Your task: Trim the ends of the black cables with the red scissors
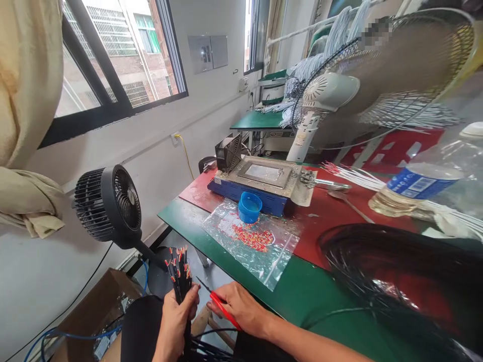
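My left hand [176,314] is closed around a bundle of black cables [181,284], held upright. Short red, yellow and white wire ends fan out at the top of the bundle. Just to its right, my right hand [241,307] grips a red-handled tool with a narrow dark pointed tip [222,307]. That tip points up and left, close to the cables but apart from them. Part of the handle is hidden by my fingers. More black cable trails down across my lap.
On the green table [226,261] lies a clear zip bag [279,269] bearing red and yellow clippings [252,237] and a blue tub [249,208]. Behind stands a blue-sided heating plate [249,193]. A black cable coil [377,261] and plastic bottle [415,181] sit right; a black fan [109,206] left.
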The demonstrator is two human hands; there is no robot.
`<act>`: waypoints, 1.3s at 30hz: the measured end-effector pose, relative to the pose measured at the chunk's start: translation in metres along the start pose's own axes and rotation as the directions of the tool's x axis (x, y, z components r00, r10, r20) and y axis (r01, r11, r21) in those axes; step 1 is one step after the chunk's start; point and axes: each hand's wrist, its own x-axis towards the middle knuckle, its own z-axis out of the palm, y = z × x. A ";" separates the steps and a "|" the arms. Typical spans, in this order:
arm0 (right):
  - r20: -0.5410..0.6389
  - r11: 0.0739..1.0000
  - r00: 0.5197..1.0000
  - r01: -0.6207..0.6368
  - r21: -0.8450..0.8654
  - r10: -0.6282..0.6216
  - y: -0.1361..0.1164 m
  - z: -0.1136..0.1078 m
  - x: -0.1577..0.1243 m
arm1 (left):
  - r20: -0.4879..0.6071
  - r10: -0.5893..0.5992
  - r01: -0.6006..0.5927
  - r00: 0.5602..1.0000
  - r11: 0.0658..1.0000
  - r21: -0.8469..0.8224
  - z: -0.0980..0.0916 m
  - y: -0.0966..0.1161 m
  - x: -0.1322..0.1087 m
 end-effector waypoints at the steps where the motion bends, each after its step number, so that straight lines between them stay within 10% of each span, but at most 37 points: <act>1: -0.011 0.998 1.000 -0.013 0.054 0.014 0.000 0.000 0.000 | 0.014 -0.003 0.003 1.000 1.000 -0.022 0.000 0.000 0.000; 11: 0.060 0.683 0.991 -0.129 0.719 0.124 0.001 0.007 0.003 | 0.126 -0.090 0.115 0.988 0.971 -0.208 0.005 0.003 -0.021; 39: 0.202 0.624 0.977 -0.196 0.756 0.063 -0.003 0.009 0.002 | 0.101 -0.143 0.168 0.985 0.936 -0.310 0.018 0.002 -0.028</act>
